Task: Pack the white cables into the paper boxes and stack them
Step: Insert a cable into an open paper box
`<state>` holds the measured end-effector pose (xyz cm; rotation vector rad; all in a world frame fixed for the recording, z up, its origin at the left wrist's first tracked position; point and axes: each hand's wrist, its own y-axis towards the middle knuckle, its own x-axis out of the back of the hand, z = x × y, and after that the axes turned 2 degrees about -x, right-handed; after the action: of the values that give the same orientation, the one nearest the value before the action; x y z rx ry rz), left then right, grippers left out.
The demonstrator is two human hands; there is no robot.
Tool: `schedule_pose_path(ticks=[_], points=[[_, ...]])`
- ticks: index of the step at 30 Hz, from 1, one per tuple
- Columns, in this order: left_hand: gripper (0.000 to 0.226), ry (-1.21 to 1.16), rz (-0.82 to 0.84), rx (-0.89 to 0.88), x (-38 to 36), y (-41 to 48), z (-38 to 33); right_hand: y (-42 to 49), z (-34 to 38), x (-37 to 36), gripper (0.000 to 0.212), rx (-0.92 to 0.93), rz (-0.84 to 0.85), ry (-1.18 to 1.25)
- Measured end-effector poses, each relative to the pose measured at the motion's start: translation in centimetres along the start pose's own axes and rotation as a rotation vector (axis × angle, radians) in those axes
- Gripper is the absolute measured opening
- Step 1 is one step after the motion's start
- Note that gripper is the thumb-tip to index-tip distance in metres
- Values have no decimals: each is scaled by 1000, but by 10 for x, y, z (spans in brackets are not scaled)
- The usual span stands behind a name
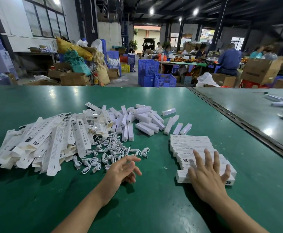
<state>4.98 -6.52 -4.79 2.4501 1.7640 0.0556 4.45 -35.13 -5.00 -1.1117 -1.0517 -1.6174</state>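
A loose heap of short white cables [113, 152] lies on the green table [154, 207] at centre left. Flat unfolded paper boxes [41, 142] are piled to the left of them. Small folded white boxes [142, 120] are scattered behind. A row of packed boxes [191, 145] lies side by side at the right. My right hand [208, 175] rests flat with spread fingers on the near end of that row. My left hand [124, 169] hovers with relaxed fingers just in front of the cables and holds nothing.
A second green table [255, 106] joins at the right, with a few white boxes [282, 101] on it. Beyond the far edge are blue crates [156, 73], cardboard boxes and seated people working.
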Motion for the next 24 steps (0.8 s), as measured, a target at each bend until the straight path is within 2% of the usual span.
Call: schedule_pose_path(ticks=[5,10,17,22,24], points=[[64,-6,6,17,0,-1,2,12,-11,5,53,26,7,3],[59,1,8,19,0,0,3,31,-16,4,57,76,70,-9],[63,-4,13,26,1,1,4,54,-19,-6,59,137,45,-19],[75,-6,11,25,2,2,5,62,-20,-11,62,178,2,-18],[75,-10,7,26,2,3,5,63,-19,-12,68,196,-20,-15]])
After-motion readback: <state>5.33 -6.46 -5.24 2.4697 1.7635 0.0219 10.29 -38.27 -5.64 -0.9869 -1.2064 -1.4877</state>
